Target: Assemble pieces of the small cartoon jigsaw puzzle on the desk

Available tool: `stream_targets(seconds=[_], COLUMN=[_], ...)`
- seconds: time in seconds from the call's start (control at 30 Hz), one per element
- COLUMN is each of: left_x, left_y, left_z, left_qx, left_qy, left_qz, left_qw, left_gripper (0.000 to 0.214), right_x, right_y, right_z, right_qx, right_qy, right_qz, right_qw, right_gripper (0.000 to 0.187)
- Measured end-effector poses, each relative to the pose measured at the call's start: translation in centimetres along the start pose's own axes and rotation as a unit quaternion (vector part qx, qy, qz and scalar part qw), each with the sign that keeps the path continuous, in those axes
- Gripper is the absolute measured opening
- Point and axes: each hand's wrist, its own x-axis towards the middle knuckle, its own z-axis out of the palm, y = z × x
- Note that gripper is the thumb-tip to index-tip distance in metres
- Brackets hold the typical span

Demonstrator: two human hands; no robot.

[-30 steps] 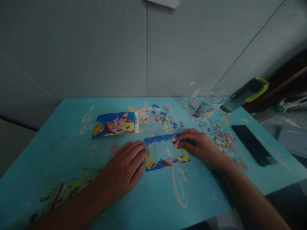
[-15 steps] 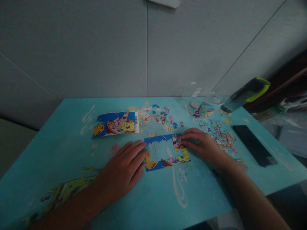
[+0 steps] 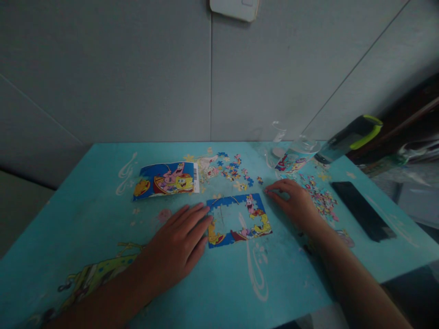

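Observation:
A jigsaw puzzle frame (image 3: 222, 240), joined along its edges with a gap in the middle, lies on the turquoise table. My left hand (image 3: 181, 237) rests flat with fingers spread, its fingertips touching the frame's left side. Just beyond the upper right corner is my right hand (image 3: 291, 198), thumb and index finger pinched on a small puzzle piece (image 3: 266, 190) that is mostly hidden. Loose puzzle pieces (image 3: 233, 171) are scattered behind the frame, with a single piece (image 3: 259, 180) near my right fingertips.
A printed picture packet (image 3: 168, 179) lies behind my left hand. At the back right are a clear plastic container (image 3: 295, 157) and a dark bottle with a green loop (image 3: 346, 139). More small pieces (image 3: 322, 201) spread beside my right forearm, near a black phone-like slab (image 3: 361, 210).
My right hand has moved from the frame's upper right corner slightly right and away from it, fingers pinched. My left hand stays in place. The camera view has tilted up a little.

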Motion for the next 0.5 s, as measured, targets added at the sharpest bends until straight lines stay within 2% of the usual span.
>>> stream_targets(seconds=[0.3, 0.5], left_x=[-0.13, -0.15], left_y=[-0.16, -0.20], left_z=[0.19, 0.26], left_qx=[0.008, 0.007], left_qy=[-0.002, -0.001], left_qz=[0.007, 0.007], left_qw=[1.000, 1.000], left_gripper=[0.044, 0.044], right_x=[0.15, 0.41], right_y=[0.09, -0.26], right_z=[0.56, 0.57], right_qx=[-0.033, -0.043], right_qy=[0.009, 0.004], right_qz=[0.025, 0.027], right_qw=[0.999, 0.999], right_gripper=[0.013, 0.020])
